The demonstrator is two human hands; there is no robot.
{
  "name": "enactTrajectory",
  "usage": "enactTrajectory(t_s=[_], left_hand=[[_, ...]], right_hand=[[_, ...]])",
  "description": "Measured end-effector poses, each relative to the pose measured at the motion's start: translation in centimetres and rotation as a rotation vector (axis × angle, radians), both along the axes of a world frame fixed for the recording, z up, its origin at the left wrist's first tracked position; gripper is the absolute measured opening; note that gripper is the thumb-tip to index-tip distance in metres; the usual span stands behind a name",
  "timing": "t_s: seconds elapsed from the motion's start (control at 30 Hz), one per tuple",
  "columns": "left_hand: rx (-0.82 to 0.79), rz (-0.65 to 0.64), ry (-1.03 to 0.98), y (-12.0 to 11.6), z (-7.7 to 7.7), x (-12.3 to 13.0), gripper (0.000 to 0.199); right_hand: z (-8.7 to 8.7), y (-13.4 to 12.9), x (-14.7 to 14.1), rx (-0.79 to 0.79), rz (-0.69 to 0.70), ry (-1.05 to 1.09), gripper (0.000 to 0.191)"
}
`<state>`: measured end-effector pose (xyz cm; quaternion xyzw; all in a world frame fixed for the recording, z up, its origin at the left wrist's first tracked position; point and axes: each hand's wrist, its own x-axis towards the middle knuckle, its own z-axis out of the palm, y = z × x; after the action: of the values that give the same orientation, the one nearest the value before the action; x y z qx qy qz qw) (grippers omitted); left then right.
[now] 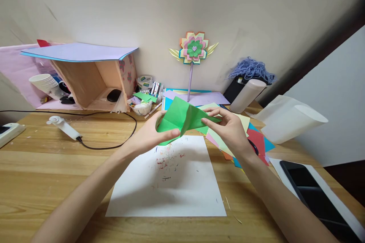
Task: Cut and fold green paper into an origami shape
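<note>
meanwhile, left hand [152, 133] and right hand [229, 124] share a grip on green paper [173, 115], a white bowl [142, 110] holding scraps [145, 97].

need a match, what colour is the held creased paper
The creased paper sheet is green; head view.

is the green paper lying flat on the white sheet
No, the left hand and right hand hold the green paper, bent along its creases, up off the white sheet.

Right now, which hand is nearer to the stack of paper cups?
Left. The left hand holds the green paper to the right of the cups; the right hand grips the paper's other side, even farther to the right.
</note>
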<state>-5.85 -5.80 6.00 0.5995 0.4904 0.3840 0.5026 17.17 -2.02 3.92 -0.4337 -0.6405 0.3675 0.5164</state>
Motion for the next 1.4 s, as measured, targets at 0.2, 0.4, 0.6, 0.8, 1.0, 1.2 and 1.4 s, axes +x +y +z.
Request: enactTrajectory(t_s=[0.2,0.4,0.6,0.8,1.0,1.2,1.4], left_hand=[[0.117,0.107,0.04,-1.1,0.2,1.0,0.077],[0.163,0.165,0.023,-0.3,-0.8,1.7,0.056],[0.191,0.15,0.017,-0.2,-1.2,1.9,0.042],[0.034,0.123,-0.067,0.6,-1.9,1.7,0.032],[0.137,0.156,-0.1,0.6,-2.4,2.2,0.035],[0.153,0.193,-0.022,-0.3,-2.2,3.1,0.045],[0.111,0.161,-0.048,0.1,-2.3,2.8,0.049]], right_hand=[[0.0,-0.1,0.2,0.001,-0.065,-0.068,0.025],[0.6,-0.4,0.3,-0.038,-0.014,-0.053,0.022],[0.8,-0.4,0.5,-0.12,0.007,-0.032,0.024],[0.4,0.1,0.7,-0.259,0.08,0.155,0.045],[-0.8,-0.7,-1.3,-0.432,0.422,0.083,0.034],[-1.6,-1.6,-2.5,-0.499,0.387,0.093,0.026],[-1.5,-1.2,-2.2,-0.521,0.378,0.089,0.027]])
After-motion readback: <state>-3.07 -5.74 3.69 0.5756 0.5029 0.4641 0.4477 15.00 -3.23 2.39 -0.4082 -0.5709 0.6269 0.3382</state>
